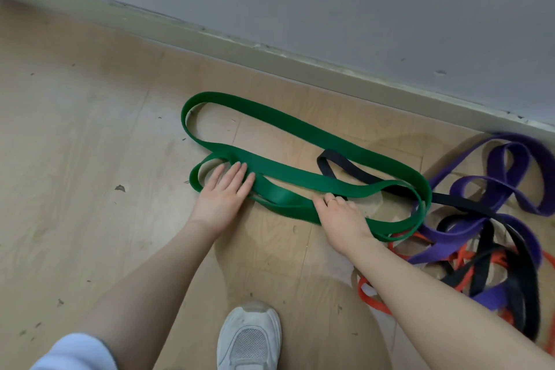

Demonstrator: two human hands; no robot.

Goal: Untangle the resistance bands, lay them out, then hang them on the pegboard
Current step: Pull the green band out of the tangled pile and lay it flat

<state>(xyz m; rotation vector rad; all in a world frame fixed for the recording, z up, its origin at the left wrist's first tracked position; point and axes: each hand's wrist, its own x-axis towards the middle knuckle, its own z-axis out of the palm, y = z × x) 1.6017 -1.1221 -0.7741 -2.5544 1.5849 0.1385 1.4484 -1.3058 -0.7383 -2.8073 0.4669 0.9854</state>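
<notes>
My white mesh sneaker (249, 339) stands on the scuffed wood-look floor (90, 129). Ahead, the flat, matte green band (300, 129) lies in long loops. My left hand (223, 192) presses it with straight fingers; my right hand (342, 216) curls over its edge, fingertips hidden. Purple, black and orange bands (480, 249) tangle at right, partly cropped.

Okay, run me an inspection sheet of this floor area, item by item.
Surface: wood-look floor, scattered dark specks.
Job's things: green band spread in loops; black band crosses under it; purple band, black and orange band heaped at right.
Clutter: nothing seen beyond the specks.
Hands: left hand flat on the green band; right hand grips it, ring on one finger.
Cables: nothing seen.
Surroundings: grey wall, baseboard, white shoe. No pegboard in view.
</notes>
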